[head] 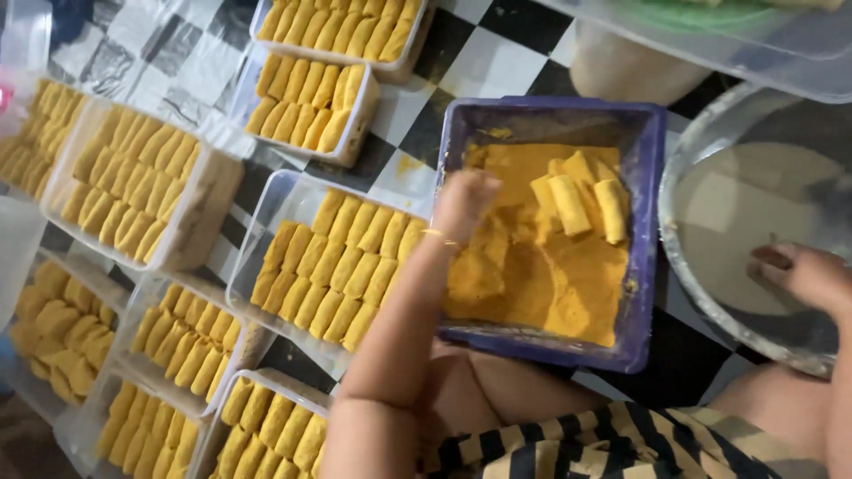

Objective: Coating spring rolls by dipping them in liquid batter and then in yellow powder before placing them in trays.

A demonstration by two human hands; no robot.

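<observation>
My left hand [463, 200] reaches into a purple rectangular tray [641, 222] filled with orange-yellow breadcrumbs [541, 275]. The hand is dusted with crumbs and its fingers curl downward, so whatever is under them is hidden. Several crumb-coated rolls [581, 200] lie in the tray's far part, just right of that hand. My right hand [803, 273] rests at the right, fingertips inside a round metal bowl [688, 266] of pale batter [737, 204], with nothing visible in it.
Several clear plastic boxes of coated rolls stand on the checkered floor to the left, the nearest one [333, 262] touching the purple tray. A clear plastic lid [710, 35] lies at the top right. My striped garment [621, 443] shows at the bottom.
</observation>
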